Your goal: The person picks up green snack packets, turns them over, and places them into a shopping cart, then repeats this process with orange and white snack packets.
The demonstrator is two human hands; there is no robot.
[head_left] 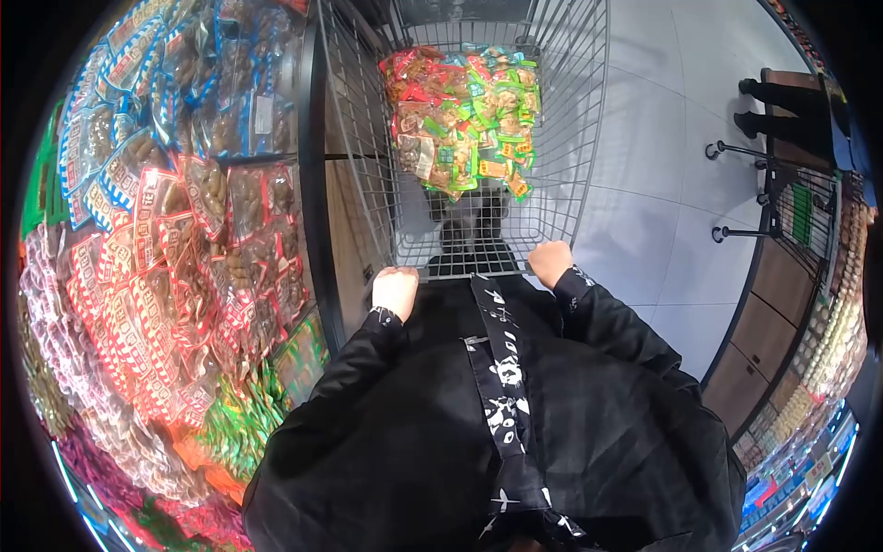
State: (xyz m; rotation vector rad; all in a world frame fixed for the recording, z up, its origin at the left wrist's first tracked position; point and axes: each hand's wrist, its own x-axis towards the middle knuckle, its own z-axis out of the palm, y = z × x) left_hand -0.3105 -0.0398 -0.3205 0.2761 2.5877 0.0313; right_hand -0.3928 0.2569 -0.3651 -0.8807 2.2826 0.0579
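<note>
A grey wire shopping cart [572, 138] stands right in front of me. My left hand [395, 293] is closed at the left corner of its near end, and my right hand [550, 264] is closed at the right corner. The bar under the fingers is mostly hidden by the hands. Inside the cart, toward its far half, lies a spread of small snack packets [469, 120] in red, green and yellow wrappers. Neither hand touches the packets.
To my left, a display holds bagged snacks in blue packs [207, 69] and red packs [170, 258], beside a wooden cabinet [348, 216]. On the right, a person's dark-clothed legs [791, 110] and another cart [800, 207] stand on the tiled floor [635, 239] near more shelves.
</note>
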